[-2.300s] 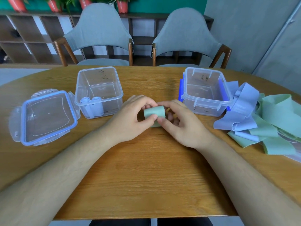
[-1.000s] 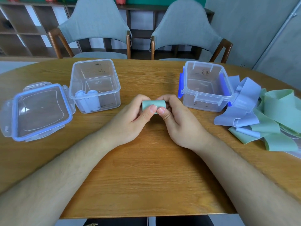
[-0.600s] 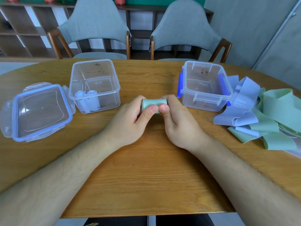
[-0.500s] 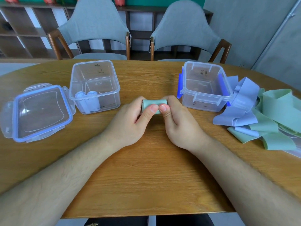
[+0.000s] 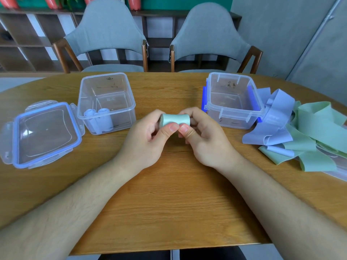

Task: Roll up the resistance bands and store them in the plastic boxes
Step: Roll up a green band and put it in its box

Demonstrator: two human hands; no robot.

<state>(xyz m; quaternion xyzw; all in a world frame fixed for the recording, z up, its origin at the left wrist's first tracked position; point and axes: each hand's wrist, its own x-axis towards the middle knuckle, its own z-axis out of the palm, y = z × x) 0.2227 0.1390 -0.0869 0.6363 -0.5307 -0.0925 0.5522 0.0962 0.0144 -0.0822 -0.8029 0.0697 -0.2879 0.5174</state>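
Two hands, left hand [image 5: 144,141] and right hand [image 5: 204,139], pinch a soft, springy green band roll [image 5: 175,119]; squeezing mid-roll likely prevents unrolling

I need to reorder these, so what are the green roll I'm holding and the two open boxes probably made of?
The green roll: probably thin latex or rubber, satin-matte; it waists where squeezed. Box with lilac rolls and blue-clipped box: clear rigid plastic, glossy; contents and table show through the walls.
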